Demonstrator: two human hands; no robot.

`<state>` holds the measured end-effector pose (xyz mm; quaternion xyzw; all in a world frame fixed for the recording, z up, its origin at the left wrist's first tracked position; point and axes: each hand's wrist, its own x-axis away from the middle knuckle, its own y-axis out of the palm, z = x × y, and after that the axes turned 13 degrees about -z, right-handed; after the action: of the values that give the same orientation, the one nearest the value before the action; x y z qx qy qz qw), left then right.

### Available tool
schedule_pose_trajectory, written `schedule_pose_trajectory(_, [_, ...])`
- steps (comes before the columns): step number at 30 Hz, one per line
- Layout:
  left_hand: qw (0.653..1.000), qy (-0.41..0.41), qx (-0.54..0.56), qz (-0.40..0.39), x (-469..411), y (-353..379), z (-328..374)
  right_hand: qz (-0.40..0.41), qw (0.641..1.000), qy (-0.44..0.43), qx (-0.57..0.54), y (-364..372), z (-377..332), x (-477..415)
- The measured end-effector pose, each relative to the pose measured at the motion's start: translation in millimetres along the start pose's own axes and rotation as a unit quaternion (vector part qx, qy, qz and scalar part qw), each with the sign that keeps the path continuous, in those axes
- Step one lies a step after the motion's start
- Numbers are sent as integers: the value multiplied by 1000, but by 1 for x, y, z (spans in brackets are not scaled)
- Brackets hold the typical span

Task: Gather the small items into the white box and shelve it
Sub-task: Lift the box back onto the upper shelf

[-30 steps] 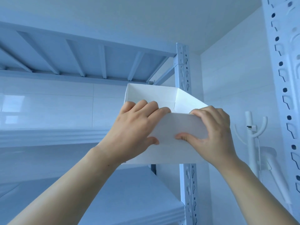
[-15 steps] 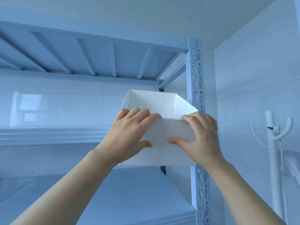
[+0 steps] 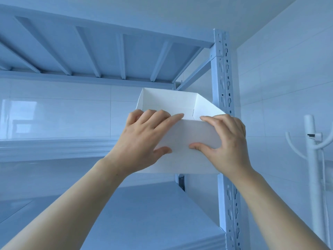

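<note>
Just beside white box (image 3: 187, 141): shelf upright (image 3: 223, 83).

White box (image 3: 187, 141) contents hidden — near wall blocks view; coat stand (image 3: 310, 159) cut off at right edge.

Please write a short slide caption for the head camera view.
Both hands, left and right, hold a white box up at a metal shelf rack.

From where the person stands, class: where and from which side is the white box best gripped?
By the near wall's two corners, from the front. The box is open-topped with thin walls, so fingers hook over the rim while thumbs press outside, as the left hand and right hand do.
</note>
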<state>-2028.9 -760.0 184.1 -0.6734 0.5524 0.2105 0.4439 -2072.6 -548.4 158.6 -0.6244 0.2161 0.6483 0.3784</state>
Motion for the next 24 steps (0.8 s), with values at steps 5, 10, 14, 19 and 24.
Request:
schedule_pose_trajectory(5, [998,1,-57,35,-15,22,-8,-14,1000,-19,5,11,16,-12])
schedule_pose_trajectory(10, [994,-33,-70,81,-40,41,-20,-46,994,-53,82,33,34,-29])
schedule_pose_trajectory(14, [991,-49,-78,99,-62,52,-25,-28,994,-53,89,51,53,-45])
schedule_pose_trajectory(19, [990,-65,-90,83,-84,70,-31,-28,994,-63,86,70,77,-61])
schedule_pose_trajectory(24, [994,-64,-69,50,-103,90,-39,-52,994,-60,78,91,96,-73])
